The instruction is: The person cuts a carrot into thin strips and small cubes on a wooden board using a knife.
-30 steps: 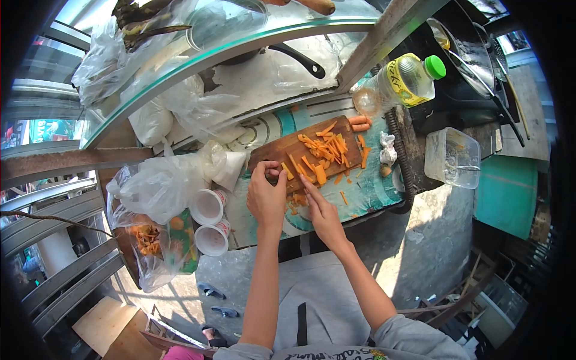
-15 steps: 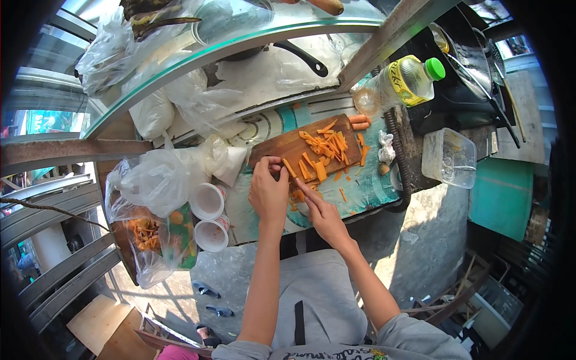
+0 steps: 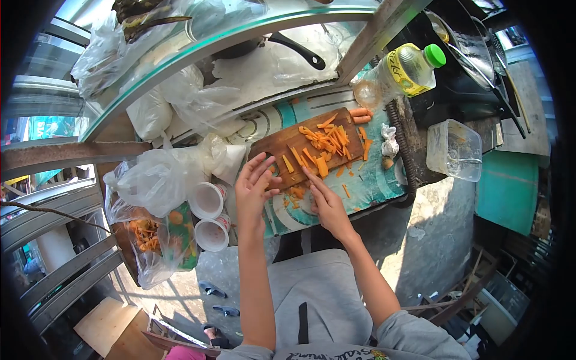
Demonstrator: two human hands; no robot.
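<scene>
A wooden cutting board point(image 3: 288, 135) lies tilted on the patterned table cover, with cut orange carrot strips point(image 3: 327, 141) heaped toward its far right. My left hand point(image 3: 252, 186) is open at the board's left end, fingers spread, close to a few carrot pieces. One carrot strip point(image 3: 288, 163) lies apart, just right of those fingers. At the board's near edge, my right hand point(image 3: 329, 207) is closed with the index finger stretched forward, on what looks like a knife, mostly hidden under the hand. Small carrot scraps point(image 3: 296, 193) are scattered between my hands.
Whole carrots point(image 3: 361, 115) lie behind the board. A green-capped bottle point(image 3: 411, 72) and a clear plastic tub point(image 3: 454, 150) stand to the right. Two white cups point(image 3: 211, 234), plastic bags point(image 3: 159, 180) and a bag of peelings point(image 3: 146, 233) sit left. A glass shelf point(image 3: 240, 37) overhangs the back.
My left hand has moved left off the carrot pieces, and its fingers have opened. My right hand has shifted slightly right and forward. A carrot strip now lies alone on the board.
</scene>
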